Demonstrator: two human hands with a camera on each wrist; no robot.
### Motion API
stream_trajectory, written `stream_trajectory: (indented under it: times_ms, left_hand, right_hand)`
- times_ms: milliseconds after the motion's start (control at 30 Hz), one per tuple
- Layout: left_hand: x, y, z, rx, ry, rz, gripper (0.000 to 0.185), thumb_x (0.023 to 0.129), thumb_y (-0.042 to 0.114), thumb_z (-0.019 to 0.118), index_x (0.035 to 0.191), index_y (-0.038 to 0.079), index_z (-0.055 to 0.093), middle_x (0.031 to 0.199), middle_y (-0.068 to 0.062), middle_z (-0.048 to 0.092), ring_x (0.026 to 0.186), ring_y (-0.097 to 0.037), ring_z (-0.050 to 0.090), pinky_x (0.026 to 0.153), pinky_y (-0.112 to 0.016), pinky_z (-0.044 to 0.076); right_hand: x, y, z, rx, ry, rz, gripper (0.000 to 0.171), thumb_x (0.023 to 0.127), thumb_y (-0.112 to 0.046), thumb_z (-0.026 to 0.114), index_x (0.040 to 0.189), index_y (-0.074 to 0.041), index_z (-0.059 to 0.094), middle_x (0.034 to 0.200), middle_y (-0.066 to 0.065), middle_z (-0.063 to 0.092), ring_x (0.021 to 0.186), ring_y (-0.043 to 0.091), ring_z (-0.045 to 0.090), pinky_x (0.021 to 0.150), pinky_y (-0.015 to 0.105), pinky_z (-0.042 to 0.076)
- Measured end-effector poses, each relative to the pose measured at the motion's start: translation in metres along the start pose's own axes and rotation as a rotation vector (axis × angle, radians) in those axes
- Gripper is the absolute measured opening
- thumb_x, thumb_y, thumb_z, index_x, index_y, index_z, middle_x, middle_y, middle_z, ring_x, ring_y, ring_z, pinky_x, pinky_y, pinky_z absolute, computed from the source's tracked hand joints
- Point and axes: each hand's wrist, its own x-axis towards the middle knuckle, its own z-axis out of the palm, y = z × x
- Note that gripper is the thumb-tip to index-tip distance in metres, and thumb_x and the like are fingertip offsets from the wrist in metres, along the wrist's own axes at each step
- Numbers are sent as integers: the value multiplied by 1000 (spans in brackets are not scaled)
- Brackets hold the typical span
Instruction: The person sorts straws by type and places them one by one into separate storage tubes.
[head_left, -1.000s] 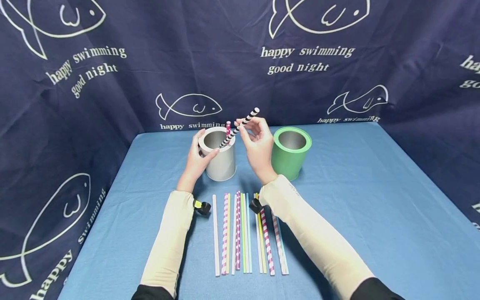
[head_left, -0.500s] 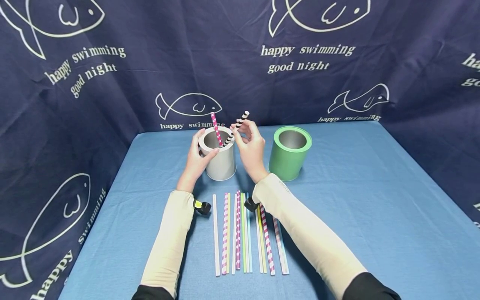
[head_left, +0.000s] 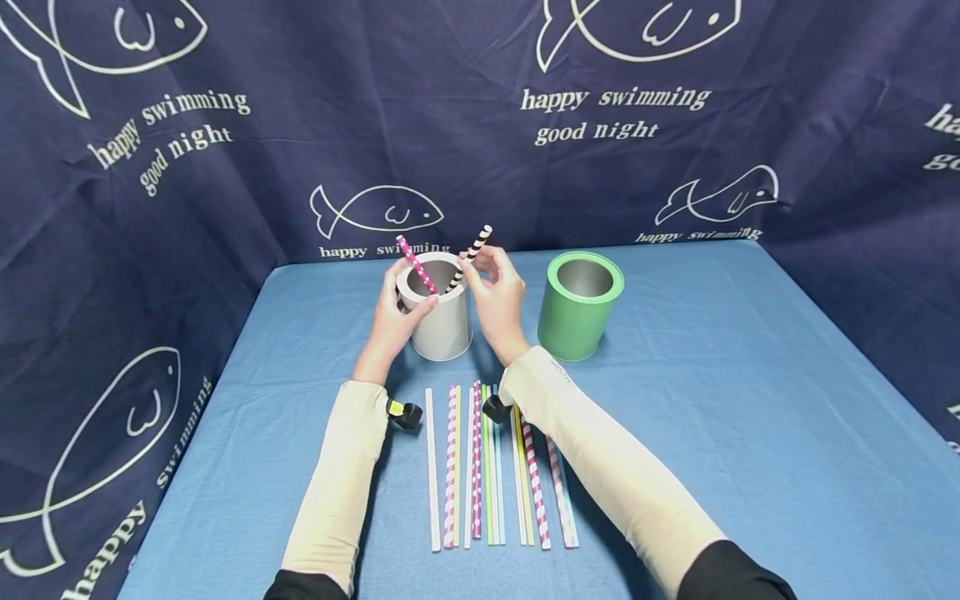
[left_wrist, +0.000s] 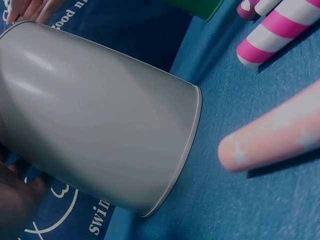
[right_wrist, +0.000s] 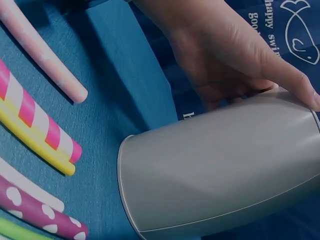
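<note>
A light grey metal can with a white rim stands upright near the back of the table. My left hand grips its left side near the top, thumb at the front of the rim and fingers round the far side. A pink dotted paper straw leans left in the can's mouth. Between thumb and fingers, my right hand pinches a black-and-white striped paper straw at the right of the rim, its lower end inside the can. The can fills much of the left wrist view, which hides both straws.
A green can stands upright to the right of the right hand. In front of the cans, several paper straws lie side by side, among them a pink one and a pink-and-white striped one. A patterned navy cloth hangs behind.
My right hand has moved left and the striped straw has gone lower into the grey can. The pink dotted straw has swung over to the left. My left hand stays on the can.
</note>
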Motion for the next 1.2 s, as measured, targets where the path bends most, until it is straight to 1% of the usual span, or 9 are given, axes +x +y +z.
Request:
stream_trajectory:
  times_ms: [133, 367, 500, 633, 700, 767, 867, 1033, 1200]
  left_hand:
    - [0, 0, 1, -4, 1, 6, 77, 84, 18, 71, 149, 10, 30, 149, -15, 39, 135, -26, 39, 113, -49, 35]
    - [0, 0, 1, -4, -3, -2, 78, 84, 16, 71, 149, 10, 30, 149, -15, 38, 135, -28, 39, 112, -50, 35]
    - [1, 0, 1, -19, -9, -8, 79, 83, 12, 71, 150, 6, 28, 150, -18, 37, 136, -29, 37, 113, -50, 34]
    - [-6, 17, 0, -17, -14, -14, 77, 84, 8, 69, 149, 1, 27, 149, -22, 37, 136, -32, 38, 114, -50, 33]
    - [-6, 17, 0, -8, -7, -2, 76, 84, 11, 69, 148, 3, 29, 147, -21, 39, 134, -31, 39, 113, -50, 35]
    - [-6, 15, 0, -2, -1, 12, 75, 84, 14, 70, 148, 5, 30, 147, -20, 40, 133, -29, 40, 112, -50, 35]
    - [0, -1, 0, 3, 9, 29, 76, 83, 17, 71, 148, 10, 32, 147, -16, 41, 133, -26, 41, 112, -50, 36]
    - [0, -1, 0, 2, 7, 27, 76, 84, 17, 71, 148, 10, 32, 146, -16, 41, 133, -27, 41, 111, -50, 36]
    - [-1, 0, 0, -6, 3, 25, 75, 84, 16, 71, 148, 10, 32, 146, -15, 41, 132, -27, 41, 111, -49, 36]
  right_hand:
    - [4, 18, 3, 18, 9, 2, 25, 87, -5, 70, 105, 9, 60, 106, 25, 71, 95, 35, 69, 85, 42, 58]
    - [4, 20, 4, 24, 24, 13, 23, 87, -7, 71, 103, 6, 62, 103, 21, 72, 92, 30, 70, 81, 30, 59]
    - [3, 19, 4, 12, 32, 8, 22, 86, -6, 71, 102, 7, 61, 102, 21, 73, 91, 30, 70, 79, 24, 58]
    - [3, 19, 5, 6, 35, 8, 22, 86, -6, 71, 102, 6, 61, 102, 21, 73, 91, 31, 70, 78, 22, 57]
    - [2, 18, 5, 5, 36, 11, 22, 86, -7, 71, 102, 6, 61, 102, 21, 73, 92, 31, 70, 78, 21, 57]
    - [2, 18, 5, 7, 36, 14, 23, 86, -7, 71, 102, 6, 61, 102, 21, 72, 92, 31, 70, 78, 21, 57]
    - [2, 18, 6, 7, 40, 19, 23, 86, -6, 72, 102, 7, 62, 101, 22, 72, 92, 31, 70, 79, 24, 58]
    - [2, 18, 6, 15, 36, 18, 23, 86, -6, 71, 104, 6, 62, 103, 21, 72, 94, 31, 70, 83, 30, 58]
    - [2, 19, 6, 5, 44, 12, 23, 86, -7, 72, 104, 6, 63, 102, 22, 72, 93, 30, 70, 84, 30, 58]
